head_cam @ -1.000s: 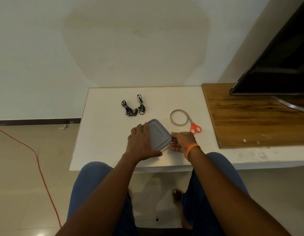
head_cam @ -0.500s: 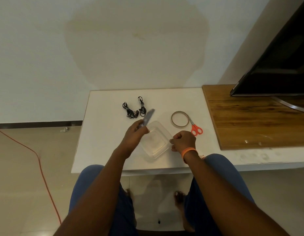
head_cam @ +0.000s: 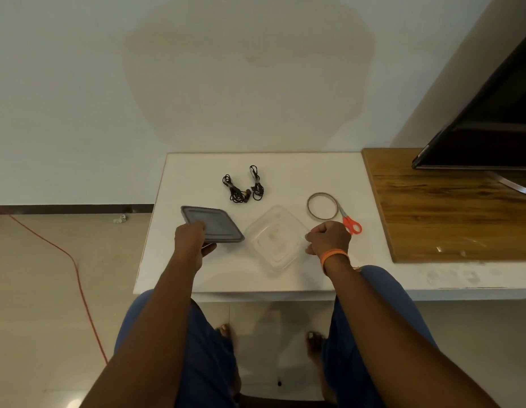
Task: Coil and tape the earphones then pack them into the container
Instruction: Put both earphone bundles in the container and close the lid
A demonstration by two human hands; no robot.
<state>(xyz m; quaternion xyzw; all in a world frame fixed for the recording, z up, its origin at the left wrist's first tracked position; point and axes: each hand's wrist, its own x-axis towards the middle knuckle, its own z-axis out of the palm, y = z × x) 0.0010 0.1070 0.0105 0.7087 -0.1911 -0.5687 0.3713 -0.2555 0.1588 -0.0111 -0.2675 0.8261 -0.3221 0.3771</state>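
The white tabletop (head_cam: 197,269) carries everything. The clear container (head_cam: 275,238) sits open near the front edge, steadied at its right corner by the right hand (head_cam: 329,238), fingers curled in a narrow grip on the rim, as far as the view shows. The left hand (head_cam: 189,241) pinches the near-left corner of the grey lid (head_cam: 216,223), held low to the left of the container. I judge the step to be parking the lid: lay it flat on the left, well apart from the container's mouth and off the edge. The earphones (head_cam: 244,185), two dark bundles, lie farther back; tape roll (head_cam: 322,206) and red-handled scissors (head_cam: 348,220) lie right.
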